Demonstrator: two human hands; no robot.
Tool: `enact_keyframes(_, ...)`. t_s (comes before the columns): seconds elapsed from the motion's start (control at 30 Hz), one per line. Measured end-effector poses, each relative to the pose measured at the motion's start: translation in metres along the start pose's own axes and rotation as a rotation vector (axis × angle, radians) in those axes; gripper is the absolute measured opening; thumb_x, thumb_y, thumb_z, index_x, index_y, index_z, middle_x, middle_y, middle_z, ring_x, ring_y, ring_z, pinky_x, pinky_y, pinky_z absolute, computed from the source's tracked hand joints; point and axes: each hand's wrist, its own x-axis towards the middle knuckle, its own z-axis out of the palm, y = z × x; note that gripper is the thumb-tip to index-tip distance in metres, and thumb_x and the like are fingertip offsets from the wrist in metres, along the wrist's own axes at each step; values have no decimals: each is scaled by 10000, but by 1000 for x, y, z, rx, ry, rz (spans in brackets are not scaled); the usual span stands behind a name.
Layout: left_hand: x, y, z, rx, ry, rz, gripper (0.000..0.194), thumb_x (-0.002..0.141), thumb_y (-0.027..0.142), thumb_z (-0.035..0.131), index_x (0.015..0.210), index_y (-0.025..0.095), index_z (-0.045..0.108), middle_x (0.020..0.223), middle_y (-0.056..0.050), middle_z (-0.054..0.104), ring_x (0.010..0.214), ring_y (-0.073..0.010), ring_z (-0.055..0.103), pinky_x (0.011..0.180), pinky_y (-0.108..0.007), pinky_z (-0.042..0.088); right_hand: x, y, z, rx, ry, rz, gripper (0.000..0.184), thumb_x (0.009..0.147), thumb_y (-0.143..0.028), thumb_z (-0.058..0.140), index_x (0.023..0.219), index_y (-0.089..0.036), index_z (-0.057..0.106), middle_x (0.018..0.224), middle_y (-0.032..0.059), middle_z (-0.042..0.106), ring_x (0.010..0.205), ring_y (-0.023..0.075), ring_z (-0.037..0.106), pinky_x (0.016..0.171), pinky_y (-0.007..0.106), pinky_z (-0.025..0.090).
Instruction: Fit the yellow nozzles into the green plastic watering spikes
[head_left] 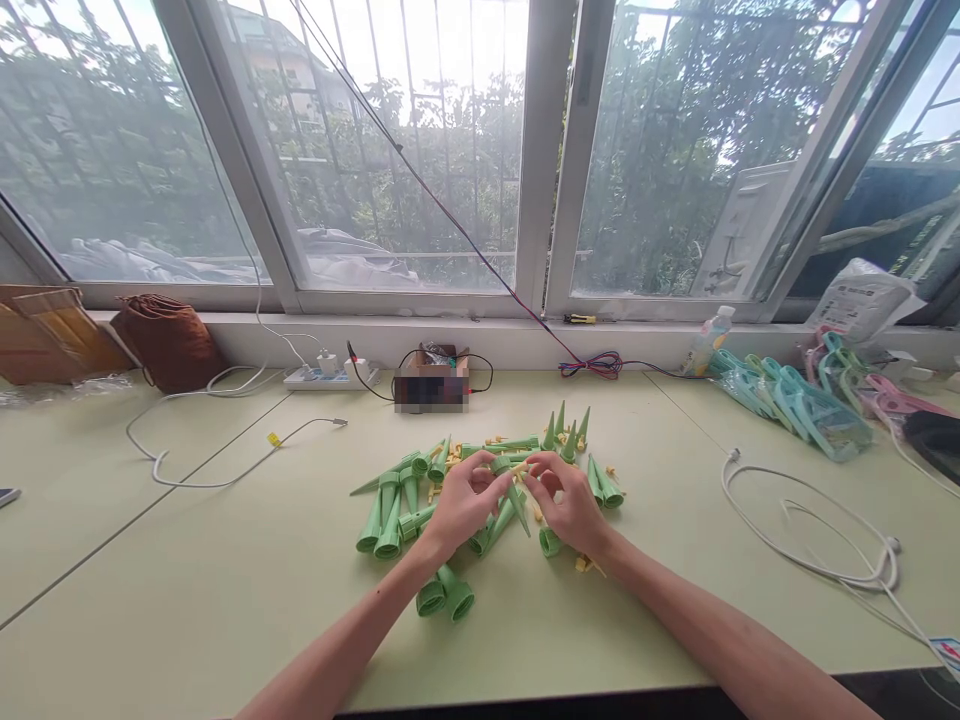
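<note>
My left hand (474, 500) is closed around the wide collar of a green plastic watering spike (517, 508), whose pointed end slants down to the right. Close beside it, my right hand (568, 500) pinches a small yellow plastic piece (520, 468) at the collar; whether the piece sits inside the spike cannot be made out. More green spikes (388, 520) lie to the left, several with their hollow ends facing me. Behind my right hand a few spikes (570, 440) stand point up. Small yellow pieces (582, 564) are scattered among them.
A power strip (300, 380) and a small box with a blurred front (431, 390) stand along the window sill. White cables (810, 560) lie at both sides. Teal plastic clips (802, 400), a bottle (709, 340) and a brown bag (169, 340) are farther out.
</note>
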Motion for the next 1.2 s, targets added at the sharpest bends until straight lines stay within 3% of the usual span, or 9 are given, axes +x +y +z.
enact_keyframes(0.23,1,6,-1,-98,36,-95,366,818,464,662,978,175,506,573,39,599,385,-81,459,333,-172,346,-1,-2,0,56,-48,-31,336,922,-268,550,1236,-213,444,847,10,585,498,91,517,447,215,416)
enact_keyframes(0.53,0,3,-1,-134,31,-117,339,819,448,657,945,167,514,600,10,663,348,-81,476,350,-190,351,-2,0,0,-18,-66,-91,159,931,-269,532,1055,-190,594,791,32,646,513,105,524,494,237,465)
enact_keyframes(0.9,2,7,-3,-291,67,-191,443,745,498,732,929,165,504,566,32,613,371,-104,529,377,-212,400,-1,0,-2,-1,-145,-140,277,893,-241,567,1166,-202,598,896,59,659,544,103,535,463,216,451)
enact_keyframes(1.2,2,5,-2,-294,21,-162,425,787,494,698,960,156,509,692,-36,695,424,-112,565,367,-209,419,-2,-1,-2,-21,-31,-132,199,947,-299,557,1096,-199,643,914,74,685,648,143,601,561,263,517)
